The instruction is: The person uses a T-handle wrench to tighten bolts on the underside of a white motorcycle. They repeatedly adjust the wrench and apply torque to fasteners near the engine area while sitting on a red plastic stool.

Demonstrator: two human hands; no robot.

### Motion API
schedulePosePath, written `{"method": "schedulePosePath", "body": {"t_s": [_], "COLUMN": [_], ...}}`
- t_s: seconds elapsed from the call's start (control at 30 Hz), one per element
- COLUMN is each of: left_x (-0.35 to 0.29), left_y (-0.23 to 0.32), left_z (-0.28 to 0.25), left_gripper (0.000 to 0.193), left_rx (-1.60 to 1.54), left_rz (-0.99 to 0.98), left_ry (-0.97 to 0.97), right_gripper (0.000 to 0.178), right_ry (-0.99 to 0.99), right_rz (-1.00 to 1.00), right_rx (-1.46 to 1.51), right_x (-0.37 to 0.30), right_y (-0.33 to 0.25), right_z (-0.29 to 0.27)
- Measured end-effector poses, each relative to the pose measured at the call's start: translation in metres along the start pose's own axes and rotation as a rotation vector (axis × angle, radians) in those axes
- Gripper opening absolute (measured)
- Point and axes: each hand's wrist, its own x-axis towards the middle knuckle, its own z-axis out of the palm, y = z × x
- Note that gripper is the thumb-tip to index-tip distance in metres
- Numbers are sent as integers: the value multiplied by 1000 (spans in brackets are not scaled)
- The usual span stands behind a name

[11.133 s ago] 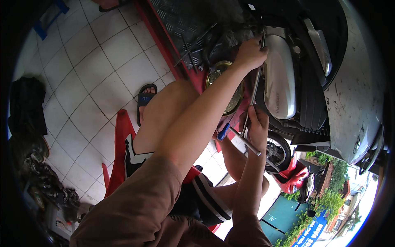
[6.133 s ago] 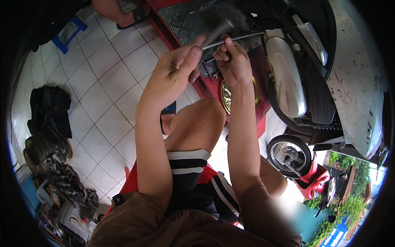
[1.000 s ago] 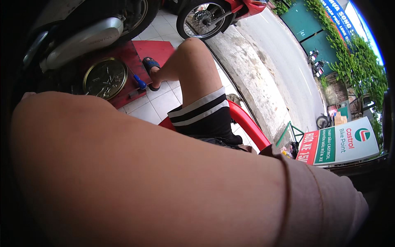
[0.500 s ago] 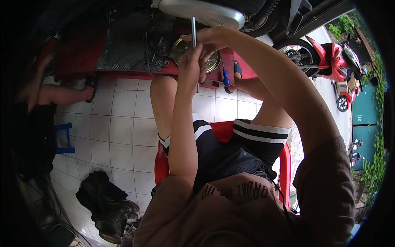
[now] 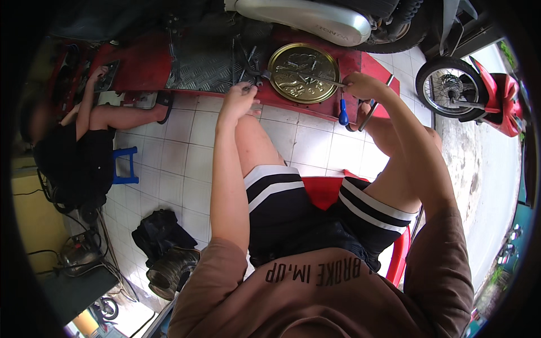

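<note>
My right hand [image 5: 360, 85] is closed around a steel T-handle wrench [image 5: 315, 78]. Its long shaft points left across a round, embossed gold tray [image 5: 304, 93], and its crossbar shows on both sides of my forearm. At the bench's front edge, above my knee, my left hand [image 5: 239, 100] has thumb and forefinger pinched together. A small dark thing seems to be between them, too small to name. Just beyond it lie several spanners [image 5: 258, 74] on the bench. A screwdriver with a blue handle [image 5: 343, 112] sticks out over the edge, below my right hand.
The red bench [image 5: 135, 59] has a dark tread-plate section [image 5: 200, 65]. Over its far side hangs a motorcycle's silver cover [image 5: 304, 19]. Another person [image 5: 73, 135] sits at left by a blue stool [image 5: 125, 165]. A red motorcycle [image 5: 493, 96] stands at right; dark cloth [image 5: 163, 234] lies on the tiles.
My hands, together on the wrench over the gold tray before, are now apart. The right went right with the wrench, its shaft now lying sideways; the left moved left. The view has shifted.
</note>
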Motion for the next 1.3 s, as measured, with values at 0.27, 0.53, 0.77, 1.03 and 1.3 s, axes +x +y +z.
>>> {"method": "schedulePosePath", "body": {"t_s": [0.27,0.53,0.77,1.03,1.3], "left_x": [46,126,146,163,130], "left_y": [37,38,-14,-26,26], "left_z": [11,87,152,139,83], "left_gripper": [82,36,27,12,13], "left_rx": [651,1193,1025,846,-696], "left_rz": [-572,103,562,433,92], "left_ry": [-17,-25,-27,151,-108], "right_gripper": [48,53,53,31,31], "right_ry": [14,30,23,152,375], "right_rz": [-51,22,91,21,-273], "right_rx": [-245,-248,-122,-112,19], "right_x": [-30,-41,-46,-32,-47], "right_y": [-17,52,56,54,39], "right_z": [-35,-64,-73,-61,-48]}}
